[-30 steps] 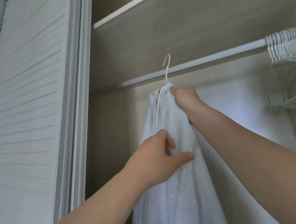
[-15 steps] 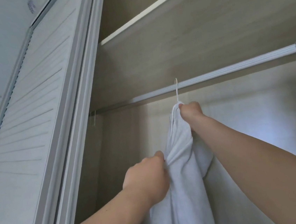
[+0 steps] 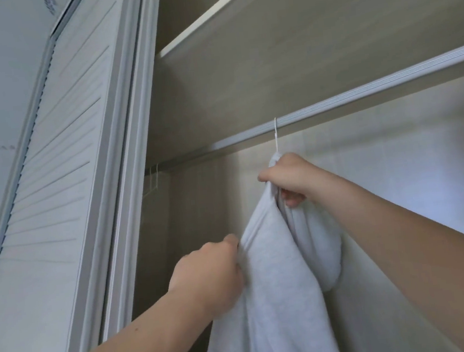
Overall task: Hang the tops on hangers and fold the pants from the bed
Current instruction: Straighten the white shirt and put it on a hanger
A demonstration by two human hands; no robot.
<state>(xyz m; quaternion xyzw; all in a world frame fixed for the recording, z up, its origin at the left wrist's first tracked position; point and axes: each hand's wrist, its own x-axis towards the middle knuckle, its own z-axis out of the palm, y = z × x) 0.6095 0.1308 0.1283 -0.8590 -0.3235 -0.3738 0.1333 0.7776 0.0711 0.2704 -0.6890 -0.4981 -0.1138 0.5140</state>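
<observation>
Right of centre in the frame, the right hand (image 3: 288,178) curls its fingers tight round the neck of the white top (image 3: 275,300), just under the hanger hook (image 3: 276,136), likely to steer the hook onto the rod (image 3: 360,99). I cannot tell whether it is seated. Lower down, the left hand (image 3: 206,273) pinches a fold of the top, probably to take its weight.

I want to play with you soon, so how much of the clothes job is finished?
One white top is already on its hanger, whose hook is up at the closet rail. Right now the right hand grips the top's neck and the left hand grips its edge. Letting go is left. The bed and pants are out of view.
</observation>
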